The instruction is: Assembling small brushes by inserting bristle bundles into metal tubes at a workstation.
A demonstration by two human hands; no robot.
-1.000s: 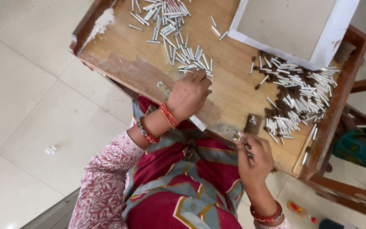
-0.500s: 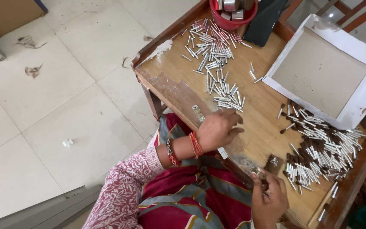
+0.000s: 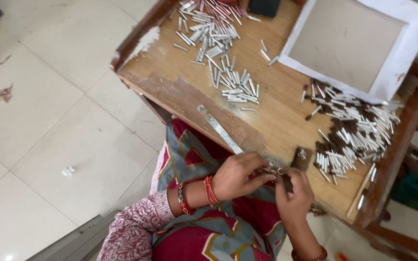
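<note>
Both hands meet at the near edge of the wooden table [image 3: 185, 94], above my lap. My left hand [image 3: 240, 175], with red bangles at the wrist, pinches a small silver tube [image 3: 270, 170] with its fingertips. My right hand [image 3: 293, 194] is closed around the other, dark brown end of the same piece [image 3: 286, 182]. A dark brown tuft [image 3: 300, 157] lies on the table just beyond the fingers. How the tube and the brown part join is hidden by the fingers.
Heaps of silver tubes lie at the table's far left [image 3: 214, 29] and middle [image 3: 235, 86]. A heap of brown-tipped tubes [image 3: 351, 130] lies at the right. A white shallow tray [image 3: 402, 53] stands behind it. A metal strip [image 3: 218, 128] lies along the near edge. Tiled floor [image 3: 49, 121] is on the left.
My left hand has left the table edge and moved right to join my right hand on the small tube. The view has shifted too.
</note>
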